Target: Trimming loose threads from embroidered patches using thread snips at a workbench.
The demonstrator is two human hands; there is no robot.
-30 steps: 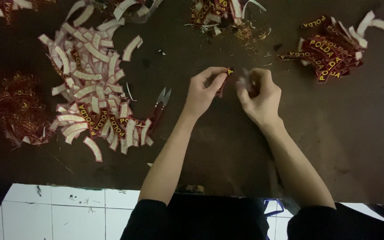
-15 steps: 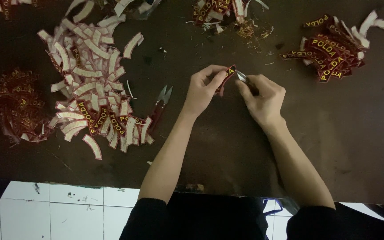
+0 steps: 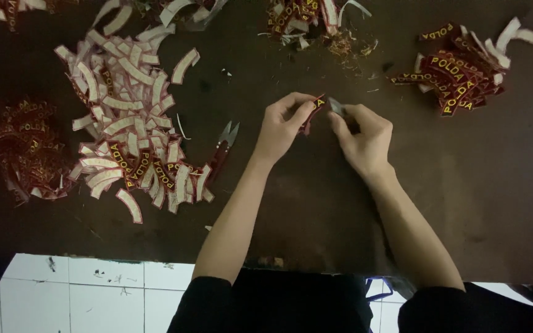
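In the head view, the two bare hands meet above the middle of a dark brown table (image 3: 476, 203). The left hand (image 3: 284, 126) is closed in a pinch on a small curved dark red patch (image 3: 313, 111) with yellow embroidered letters. The patch sits between the thumb and the first fingers, and its upper end stands out toward the other hand. The right hand (image 3: 365, 139) is also closed, and its thumb and forefinger grip a small pale grey strip (image 3: 335, 106), which looks like backing or a trimmed piece; what it is exactly, I cannot tell. The strip lies just beside the free end of the patch, and I cannot tell if they touch. Both forearms come up from the bottom edge, with black sleeves.

To the left of the left hand, near but apart from it, a pair of thread snips (image 3: 222, 148) with a dark red handle lies on the table, the blades pointing up and away from the person. Beside the snips is a big pile of white-backed patches (image 3: 124, 117), most of them face down, some showing the red and yellow side. Further left is a heap of red patches (image 3: 29, 151). At the top right, well apart from the right hand, lies another stack of red patches (image 3: 458, 77). At the top middle there is a small pile of scraps and threads (image 3: 316, 21). Under the table edge, white floor tiles (image 3: 94, 293) show.
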